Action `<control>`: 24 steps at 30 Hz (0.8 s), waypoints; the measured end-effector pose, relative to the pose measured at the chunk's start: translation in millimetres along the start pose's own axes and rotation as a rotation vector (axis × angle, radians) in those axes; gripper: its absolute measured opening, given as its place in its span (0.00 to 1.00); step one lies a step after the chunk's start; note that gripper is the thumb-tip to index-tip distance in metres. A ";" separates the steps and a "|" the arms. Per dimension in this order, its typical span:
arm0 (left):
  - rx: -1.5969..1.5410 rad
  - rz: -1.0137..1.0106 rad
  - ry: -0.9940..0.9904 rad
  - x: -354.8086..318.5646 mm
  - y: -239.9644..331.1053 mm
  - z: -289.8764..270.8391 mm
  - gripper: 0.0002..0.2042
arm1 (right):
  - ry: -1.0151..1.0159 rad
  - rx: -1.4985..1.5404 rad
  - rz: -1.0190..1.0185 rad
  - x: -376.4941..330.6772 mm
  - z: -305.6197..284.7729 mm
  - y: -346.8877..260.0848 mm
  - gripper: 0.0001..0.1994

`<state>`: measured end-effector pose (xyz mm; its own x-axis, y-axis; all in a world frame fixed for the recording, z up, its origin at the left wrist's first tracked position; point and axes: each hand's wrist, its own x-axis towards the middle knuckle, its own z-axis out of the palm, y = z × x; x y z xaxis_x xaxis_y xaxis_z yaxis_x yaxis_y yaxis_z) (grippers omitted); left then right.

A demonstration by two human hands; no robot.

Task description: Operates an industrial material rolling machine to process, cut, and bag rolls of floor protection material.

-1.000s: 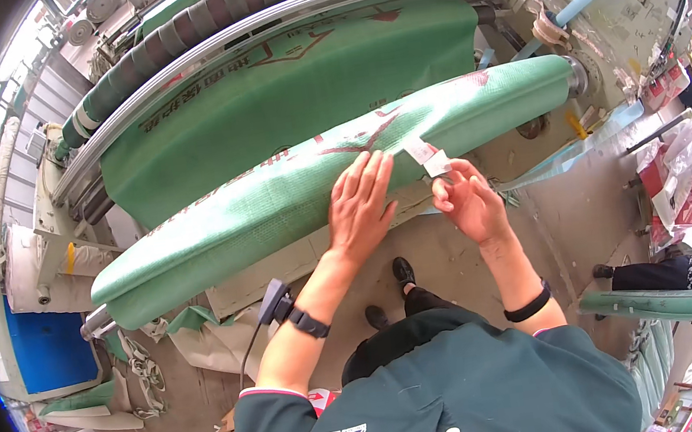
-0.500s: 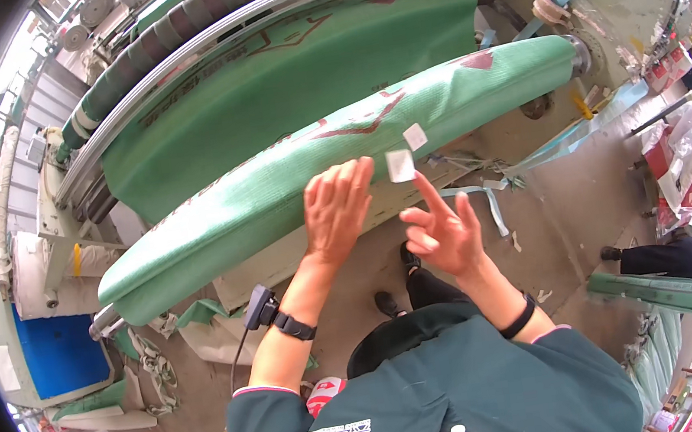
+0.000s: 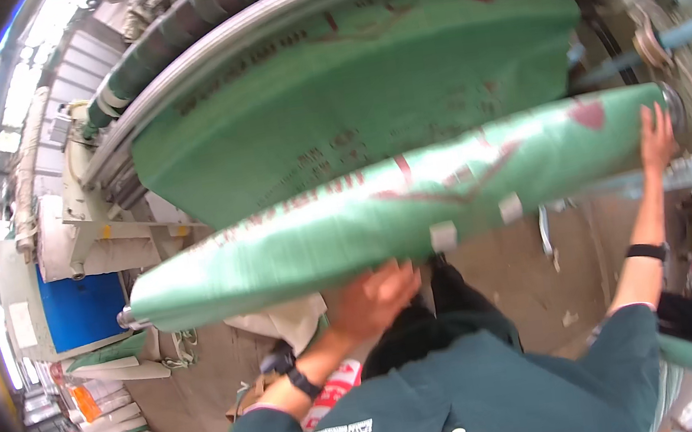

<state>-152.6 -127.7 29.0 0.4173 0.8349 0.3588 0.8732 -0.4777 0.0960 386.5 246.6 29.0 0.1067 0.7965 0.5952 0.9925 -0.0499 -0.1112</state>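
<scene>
A long roll of green woven fabric (image 3: 347, 224) lies across the machine in front of me, with two pale tape strips (image 3: 443, 236) stuck on its lower side. My left hand (image 3: 378, 295) presses up against the roll's underside near the middle, fingers curled on the cloth. My right hand (image 3: 657, 136) is stretched far out to the roll's right end, palm flat against it near the metal shaft end. A black band sits on each wrist.
Above the roll a wide green fabric sheet (image 3: 366, 100) hangs from a metal roller bar (image 3: 284, 14). The machine's pale frame (image 3: 76, 225) and a blue panel (image 3: 83, 307) stand at left. Bags and scraps litter the floor below; another person sits at lower right.
My right hand has left the tape strip and reached out to the roll's right end. My left hand slid under the roll. The view has moved closer to the roll.
</scene>
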 end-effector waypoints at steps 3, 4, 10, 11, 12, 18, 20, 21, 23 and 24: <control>-0.463 -0.201 -0.044 -56.0 -1.9 17.6 0.17 | -0.099 0.190 0.245 37.1 56.8 85.6 0.26; -0.583 -0.340 0.002 -70.0 1.1 38.3 0.21 | 0.007 0.023 -0.051 58.2 40.3 177.2 0.26; -1.528 -1.107 -0.223 -100.6 -33.8 44.4 0.25 | -0.273 0.013 0.154 -19.7 -28.8 -23.8 0.27; -1.538 -1.080 -0.197 -112.6 -41.7 44.0 0.25 | -0.248 -0.008 0.057 -48.7 -55.3 -86.3 0.26; -1.699 -1.072 -0.031 -127.7 -50.6 41.6 0.24 | -0.238 0.166 -0.051 -81.4 -84.0 -158.7 0.24; -2.396 -0.419 0.966 -315.3 -133.5 59.9 0.20 | -0.621 0.764 -0.674 -281.7 -223.8 -560.6 0.26; -2.092 -0.640 1.346 -370.7 -173.3 11.1 0.46 | -0.739 0.927 -0.988 -340.9 -248.0 -668.7 0.33; -1.748 -1.200 1.281 -413.3 -202.9 3.2 0.41 | -0.855 0.980 -1.113 -362.9 -272.1 -716.7 0.35; -1.744 -1.012 1.622 -466.1 -281.8 -60.8 0.32 | -1.059 1.057 -1.444 -405.7 -301.8 -786.0 0.35; -1.724 -0.954 1.737 -491.7 -313.0 -86.7 0.28 | -1.021 1.070 -1.583 -424.8 -308.2 -801.5 0.34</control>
<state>-652.9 -412.4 -97.0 -0.8620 0.4521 -0.2295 -0.5039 -0.7146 0.4852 -436.2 -237.5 110.7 -0.9700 -0.2000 0.1380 -0.2428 0.7733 -0.5858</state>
